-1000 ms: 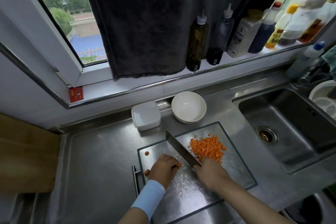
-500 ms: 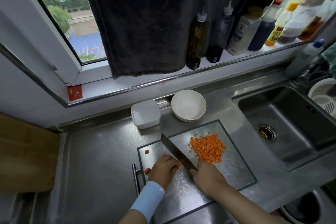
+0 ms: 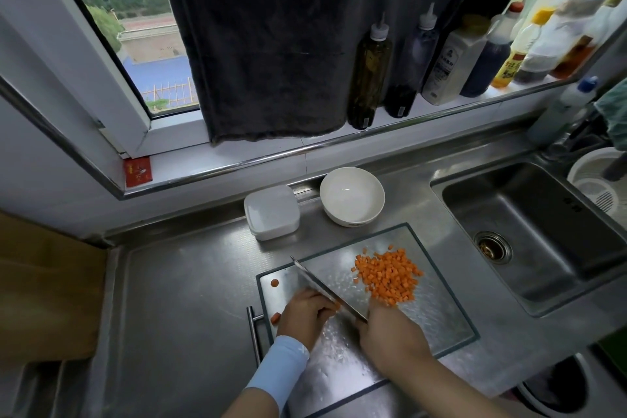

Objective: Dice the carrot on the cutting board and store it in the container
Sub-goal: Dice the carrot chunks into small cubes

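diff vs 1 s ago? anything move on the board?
The knife edged slightly left across the cutting board; right hand still grips it, left hand still pins the carrot piece. Diced pile, container and bowl unchanged.

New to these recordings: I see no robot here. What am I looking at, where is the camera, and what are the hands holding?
There is no machine: a person works with two bare hands. The single camera sits on their head, looking forward and down, so the arms enter from the bottom edge. On the steel counter lies a cutting board with a heap of diced carrot on its right part and stray carrot bits near its left edge. The right hand grips a broad knife, its blade slanting across the board. The left hand, fingers curled, holds a mostly hidden carrot piece beside the blade. Behind the board stand a lidded white container and a white bowl; a sink lies to the right.
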`<action>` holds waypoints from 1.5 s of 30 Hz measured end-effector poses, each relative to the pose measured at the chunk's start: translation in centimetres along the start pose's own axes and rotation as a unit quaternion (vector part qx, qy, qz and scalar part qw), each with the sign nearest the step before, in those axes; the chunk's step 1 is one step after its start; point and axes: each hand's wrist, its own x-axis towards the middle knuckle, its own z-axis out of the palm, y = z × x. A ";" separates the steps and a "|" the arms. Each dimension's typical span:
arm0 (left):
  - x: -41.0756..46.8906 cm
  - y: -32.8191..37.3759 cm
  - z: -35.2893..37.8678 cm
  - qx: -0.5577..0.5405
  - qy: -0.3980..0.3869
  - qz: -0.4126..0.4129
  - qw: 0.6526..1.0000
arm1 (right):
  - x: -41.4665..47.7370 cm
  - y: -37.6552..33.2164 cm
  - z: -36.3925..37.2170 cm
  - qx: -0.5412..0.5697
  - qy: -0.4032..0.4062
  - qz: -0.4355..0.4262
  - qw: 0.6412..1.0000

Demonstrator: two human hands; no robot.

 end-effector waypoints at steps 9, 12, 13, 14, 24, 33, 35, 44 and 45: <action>0.5 -0.3 0.1 0.024 -0.039 -0.025 0.999 | -1.1 -0.7 -0.2 -0.024 -0.020 0.022 0.999; 0.5 -0.3 0.0 0.030 -0.033 -0.015 0.999 | -1.0 -0.8 -0.2 -0.028 -0.025 0.030 0.999; 0.5 -0.4 0.1 0.027 -0.030 -0.011 0.999 | -0.9 -0.9 -0.2 -0.028 -0.027 0.030 0.999; 0.6 -0.4 0.1 0.026 -0.031 -0.010 0.999 | -0.7 -0.9 -0.1 -0.024 -0.031 0.029 0.999; 0.5 0.2 -0.8 -0.005 -0.058 -0.026 0.998 | 2.5 -1.0 0.6 0.048 -0.081 0.036 0.995; 0.9 -0.4 -0.7 -0.024 -0.061 -0.035 0.997 | 0.2 -0.3 0.7 0.031 -0.035 0.023 0.999; 0.8 -0.6 -0.5 -0.023 -0.058 -0.035 0.997 | 0.1 0.0 0.7 0.023 -0.036 0.027 0.999; 0.7 -0.9 -0.2 0.000 -0.048 -0.035 0.998 | 1.5 0.5 1.9 0.043 -0.084 0.050 0.994; 0.6 -0.8 -0.2 0.005 -0.049 -0.041 0.998 | 1.8 0.5 2.2 0.046 -0.087 0.046 0.994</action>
